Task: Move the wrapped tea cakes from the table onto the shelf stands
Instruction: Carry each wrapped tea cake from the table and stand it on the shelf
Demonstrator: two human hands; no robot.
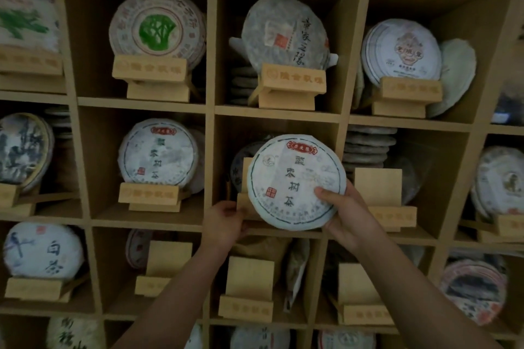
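**Tea cake held up at the middle cubby**

I'm looking straight into a wooden shelf of square cubbies, and both my hands are up at the centre one. My right hand is gripping the wrapped tea cake at its lower right edge, thumb pressed across the white paper face, the other fingers hidden behind the disc. The cake stands nearly upright, face toward me, red seal and dark characters clear on the wrapper. It sits in front of the centre cubby's wooden stand, covering most of it; I can't tell whether the cake's lower edge is already resting on the stand's ledge or only held just before it.

My left hand is curled closed around the stand's lower left corner, fingertips at the ledge, just beside the cake's left rim. Whether it touches the cake itself, I can't make out.

Behind the stand there's a darker wrapped cake peeking out at the left. One cubby to the left, a matching cake with the same red label sits tilted back on its own stand. One cubby to the right, an empty stand waits in front of a flat stack of cakes. In the row below, three more bare stands show, either side of my forearms. The top row is filled, the green-printed cake up at the left.
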